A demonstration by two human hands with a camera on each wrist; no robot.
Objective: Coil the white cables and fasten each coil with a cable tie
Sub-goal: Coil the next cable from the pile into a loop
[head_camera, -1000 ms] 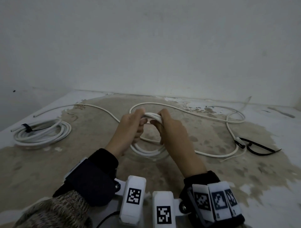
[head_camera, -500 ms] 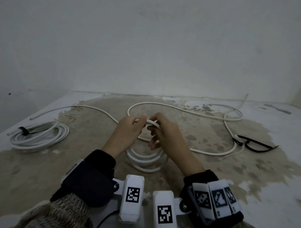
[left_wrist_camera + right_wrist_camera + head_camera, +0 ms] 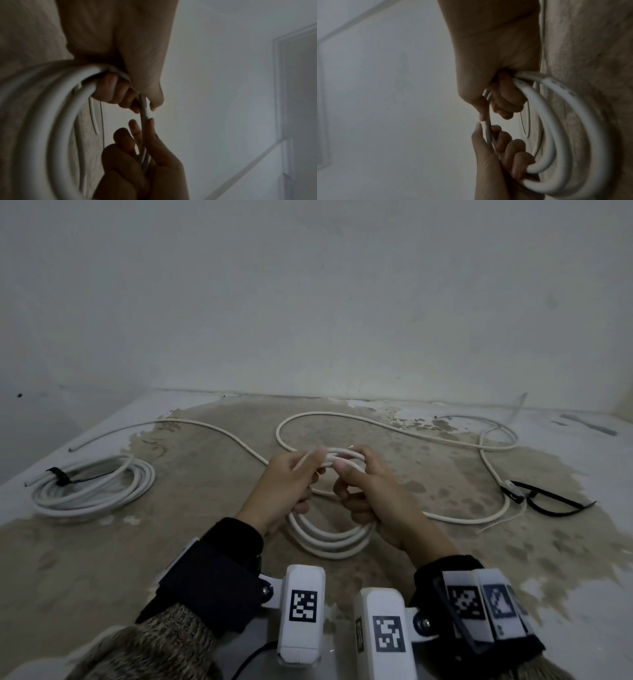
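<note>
Room: bare pale plaster wall (image 3: 308,302) behind a worn tabletop (image 3: 102,559) with peeling white coating over brown patches; a finished white cable coil with a black tie (image 3: 92,487) lies far left, loose black cable ties (image 3: 555,503) far right. Left hand (image 3: 284,487) and right hand (image 3: 373,501), both with fingers curled, grip the top of the half-wound white round cable coil (image 3: 329,539) held above centre. Risk: stiff loops may spring apart if either grip slackens, and the long uncoiled cable tail (image 3: 445,436) could snag or kink.

Two white cables (image 3: 329,539) (image 3: 92,491), two black cable ties (image 3: 60,475) (image 3: 555,505), two hands (image 3: 287,487) (image 3: 380,501)
</note>
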